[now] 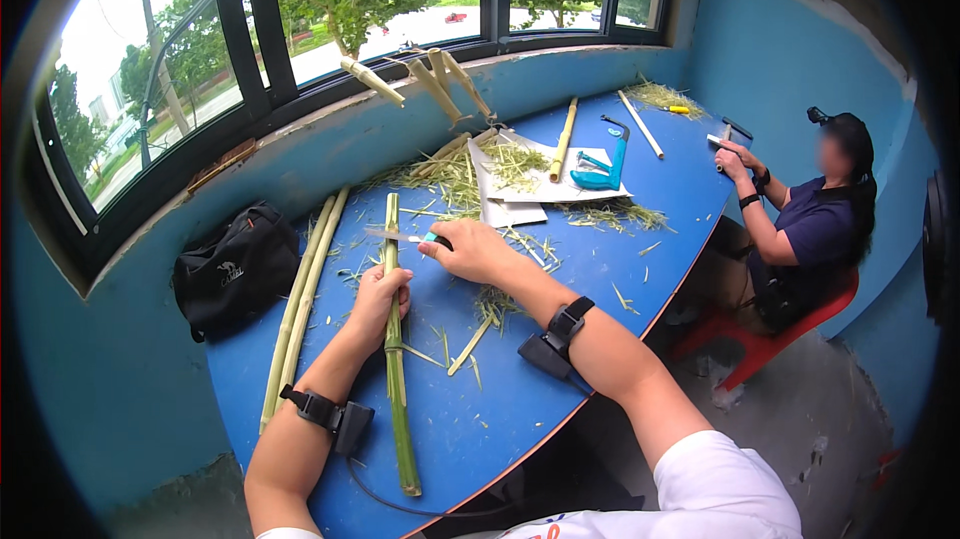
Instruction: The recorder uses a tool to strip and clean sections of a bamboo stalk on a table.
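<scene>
My left hand (378,301) is wrapped round a green bamboo stalk (398,409), a little above its middle joint. The stalk's lower end is still green, while its upper part looks paler. Just above that hand, a knife (398,236) with a teal and black handle lies across the stalk, its blade pointing left. My right hand (468,247) is closed on the knife's handle. Shavings (490,304) are scattered around and beneath both hands. Black straps with small boxes sit on both my forearms.
Two long peeled poles (305,304) and a black bag (240,269) are at the left. Farther back are cardboard sheets (515,215), a teal hacksaw (603,169) and a short bamboo piece (564,139). Another person (815,204) sits on a red chair (752,357) at the right.
</scene>
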{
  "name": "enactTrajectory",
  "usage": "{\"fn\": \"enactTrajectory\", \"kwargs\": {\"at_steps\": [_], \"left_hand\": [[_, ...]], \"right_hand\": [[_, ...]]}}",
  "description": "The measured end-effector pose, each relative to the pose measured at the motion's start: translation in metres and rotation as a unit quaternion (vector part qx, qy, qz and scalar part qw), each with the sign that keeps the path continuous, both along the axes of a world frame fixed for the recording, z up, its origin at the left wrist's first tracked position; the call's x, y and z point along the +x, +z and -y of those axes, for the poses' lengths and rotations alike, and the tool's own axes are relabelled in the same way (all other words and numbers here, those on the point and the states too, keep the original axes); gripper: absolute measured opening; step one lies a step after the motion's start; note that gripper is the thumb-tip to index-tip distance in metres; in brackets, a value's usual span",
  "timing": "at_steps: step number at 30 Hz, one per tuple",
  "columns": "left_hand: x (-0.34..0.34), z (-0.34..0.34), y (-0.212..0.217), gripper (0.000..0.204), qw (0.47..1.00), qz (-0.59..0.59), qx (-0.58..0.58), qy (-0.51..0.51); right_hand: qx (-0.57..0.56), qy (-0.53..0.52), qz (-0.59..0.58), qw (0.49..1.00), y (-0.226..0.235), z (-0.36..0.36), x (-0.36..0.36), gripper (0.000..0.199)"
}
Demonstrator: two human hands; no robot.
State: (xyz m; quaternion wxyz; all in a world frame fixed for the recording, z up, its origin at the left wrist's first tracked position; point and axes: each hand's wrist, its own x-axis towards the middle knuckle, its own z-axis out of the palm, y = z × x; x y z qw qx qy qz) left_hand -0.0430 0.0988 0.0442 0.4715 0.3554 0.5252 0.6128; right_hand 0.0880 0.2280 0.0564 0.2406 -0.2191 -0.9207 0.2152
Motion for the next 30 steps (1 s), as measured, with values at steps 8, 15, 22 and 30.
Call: {"fn": "enactTrajectory", "kwargs": {"at_steps": [8, 15, 22, 30], "left_hand": [[-0.006, -0.002, -0.004, 0.012, 0.999, -0.025, 0.003, -0.04], [0.004, -0.002, -0.002, 0.014, 1.0, -0.028, -0.008, -0.008], [-0.001, 0.002, -0.004, 0.015, 0.999, 0.041, -0.011, 0.032], [0.0, -0.001, 0.0, 0.015, 0.999, 0.039, -0.006, 0.016]], "right_hand": [[0.057, -0.061, -0.019, 0.996, -0.001, 0.004, -0.003, 0.04], [0.056, -0.071, -0.034, 0.995, -0.004, 0.004, -0.002, 0.041], [0.004, 0.032, 0.016, 0.999, -0.002, 0.005, -0.003, 0.044], [0.021, 0.106, -0.055, 0.993, -0.012, -0.004, 0.003, 0.041]]}}
